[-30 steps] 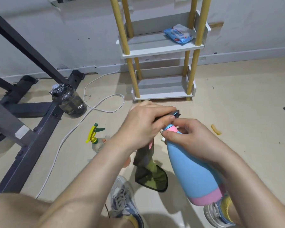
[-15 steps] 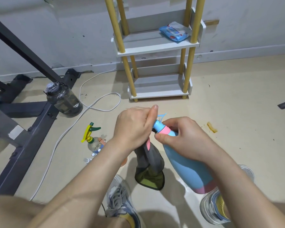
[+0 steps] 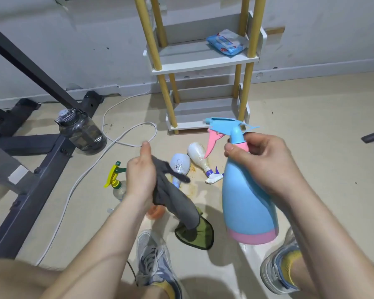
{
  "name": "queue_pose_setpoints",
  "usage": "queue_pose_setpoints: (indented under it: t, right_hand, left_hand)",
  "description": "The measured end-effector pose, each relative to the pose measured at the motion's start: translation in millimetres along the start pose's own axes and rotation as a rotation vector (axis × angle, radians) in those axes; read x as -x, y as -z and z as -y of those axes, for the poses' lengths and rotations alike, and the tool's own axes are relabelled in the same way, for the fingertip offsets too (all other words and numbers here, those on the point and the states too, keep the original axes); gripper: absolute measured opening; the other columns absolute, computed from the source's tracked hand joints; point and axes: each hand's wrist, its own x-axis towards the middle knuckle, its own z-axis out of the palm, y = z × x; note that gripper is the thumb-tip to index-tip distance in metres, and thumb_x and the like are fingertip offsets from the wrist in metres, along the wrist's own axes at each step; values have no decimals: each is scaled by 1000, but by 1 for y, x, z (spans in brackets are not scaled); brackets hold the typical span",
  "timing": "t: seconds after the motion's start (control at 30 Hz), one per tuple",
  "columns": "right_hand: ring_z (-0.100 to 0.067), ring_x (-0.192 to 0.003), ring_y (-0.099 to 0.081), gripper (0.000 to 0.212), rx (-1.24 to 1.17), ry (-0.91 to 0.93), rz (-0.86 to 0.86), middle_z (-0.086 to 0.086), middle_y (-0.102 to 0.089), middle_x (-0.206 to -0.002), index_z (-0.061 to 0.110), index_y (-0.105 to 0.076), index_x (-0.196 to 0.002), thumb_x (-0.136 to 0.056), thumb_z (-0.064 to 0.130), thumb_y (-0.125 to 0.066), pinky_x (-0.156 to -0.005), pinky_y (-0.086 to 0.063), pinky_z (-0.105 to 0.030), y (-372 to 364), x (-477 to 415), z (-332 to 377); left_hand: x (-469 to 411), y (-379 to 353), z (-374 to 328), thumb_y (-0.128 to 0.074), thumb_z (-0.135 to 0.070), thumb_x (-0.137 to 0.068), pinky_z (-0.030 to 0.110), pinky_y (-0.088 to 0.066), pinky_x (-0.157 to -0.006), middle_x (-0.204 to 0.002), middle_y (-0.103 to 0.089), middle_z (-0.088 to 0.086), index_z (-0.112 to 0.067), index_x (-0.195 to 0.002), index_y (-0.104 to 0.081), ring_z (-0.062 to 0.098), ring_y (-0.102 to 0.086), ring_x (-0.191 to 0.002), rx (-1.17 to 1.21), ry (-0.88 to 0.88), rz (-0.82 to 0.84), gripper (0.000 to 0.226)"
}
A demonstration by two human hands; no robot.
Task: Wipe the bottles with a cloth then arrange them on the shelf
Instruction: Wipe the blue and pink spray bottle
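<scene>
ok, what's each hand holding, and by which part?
Right hand grips the blue bottle by its neck, just under the trigger. Left hand holds the cloth bunched at its upper end; the rest hangs down.

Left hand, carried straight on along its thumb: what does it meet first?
Likely the white cable lying just ahead of the left hand, though depth is unclear.

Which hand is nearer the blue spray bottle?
Right. The right hand grips the neck of the blue spray bottle; the left hand, apart to its left, holds the grey cloth.
</scene>
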Motion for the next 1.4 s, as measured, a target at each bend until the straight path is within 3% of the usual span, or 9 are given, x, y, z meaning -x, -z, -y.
queue_pose_setpoints:
  t: [0.2,0.4,0.53,0.67,0.8,1.0,1.2,1.3,1.4]
  right_hand:
    - [-17,-56,-49,34,109,-73,67,-5,-56,-58,9,-60,-68,-90,33,-68,-59,-39,-30,-25,3,-12]
    - [-22,-69,-50,50,-168,-159,248,-16,-55,-74,-10,-58,-91,-76,37,-62,-66,-38,-35,-33,13,-8]
    - [-23,-68,-50,46,-223,-149,327,-17,-56,-76,-15,-57,-92,-77,28,-64,-65,-38,-33,-33,14,-5]
    - [-23,-71,-53,46,-138,-162,397,-18,-58,-81,-16,-56,-94,-80,26,-67,-70,-41,-36,-23,12,-4]
    - [-20,-67,-46,46,52,-36,411,-11,-51,-74,-10,-56,-90,-79,34,-63,-66,-38,-36,-28,11,-4]
    - [-18,-66,-54,30,100,71,178,-11,-64,-73,8,-64,-80,-77,38,-65,-65,-45,-38,-42,18,-1]
    - [-22,-65,-55,31,-129,-25,129,-24,-64,-78,6,-67,-85,-78,37,-63,-62,-46,-41,-37,12,5]
    - [-21,-64,-54,36,-9,-86,75,-14,-62,-70,9,-64,-79,-76,45,-60,-62,-46,-43,-44,16,-3]
    - [-23,-67,-47,53,-142,-165,166,-16,-52,-71,-6,-58,-85,-80,47,-60,-64,-37,-40,-43,15,-2]
  left_hand:
    - [30,3,-54,-72,-6,-84,23,-53,-59,-72,-64,5,-9,-84,-67,14,-62,-62,480,-38,480,6]
    - [43,-19,-29,-71,-22,-87,16,-42,-80,-91,-59,-7,-19,-97,-78,12,-58,-88,-351,-1079,222,12]
    - [25,-19,-23,-49,-39,-96,13,-32,-91,-100,-53,-3,-21,-113,-73,20,-46,-97,-465,-1081,124,35]
    - [26,-20,-26,-38,-38,-101,41,-46,-85,-95,-61,-2,-16,-105,-67,26,-54,-95,-682,-1267,300,36]
    - [23,-23,-30,-29,-40,-102,34,-41,-66,-72,-49,-10,-28,-76,-53,24,-55,-76,-619,-1159,309,37]
    - [15,-27,-29,-38,-43,-98,39,-40,-65,-61,-56,12,-7,-57,-52,30,-49,-67,-226,-327,23,57]
    - [26,-22,-32,-46,-33,-103,28,-55,-58,-69,-69,10,-5,-90,-65,20,-67,-59,742,207,89,36]
    - [26,-14,-47,-49,-22,-103,29,-58,-80,-88,-74,9,-2,-108,-66,16,-71,-82,891,50,288,27]
    - [45,-11,-51,-67,-20,-91,21,-47,-92,-109,-68,-5,-20,-98,-76,5,-59,-103,180,-430,434,11]
